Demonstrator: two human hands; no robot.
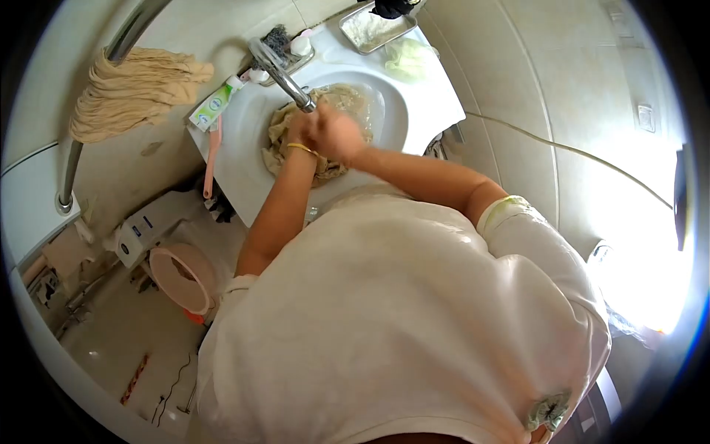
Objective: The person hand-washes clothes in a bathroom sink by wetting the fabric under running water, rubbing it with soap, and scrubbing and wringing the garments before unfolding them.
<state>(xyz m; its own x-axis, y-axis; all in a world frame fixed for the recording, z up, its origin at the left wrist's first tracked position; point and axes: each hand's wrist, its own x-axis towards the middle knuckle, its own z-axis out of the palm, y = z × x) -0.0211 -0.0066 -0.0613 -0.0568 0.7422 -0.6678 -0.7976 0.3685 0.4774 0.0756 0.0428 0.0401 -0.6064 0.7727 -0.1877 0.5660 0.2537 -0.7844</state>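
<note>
My left hand (301,132), with a yellow band at its wrist, is under the faucet (285,78) above the sink (396,122). Pressed close against it is my right hand (339,133), smeared by motion. The fingers of both are too blurred or hidden to read, and whether something is held between them does not show. Beneath my hands a beige, wet-looking cloth (277,140) lies bunched in the basin, in what looks like sudsy water (362,103).
A metal tray of white powder (370,29) and a pale green bundle (409,59) sit on the counter's far right. At left are a green-white tube (211,107), a pink-handled brush (212,159) and a hanging beige cloth (137,92). A pink basin (177,274) stands lower left.
</note>
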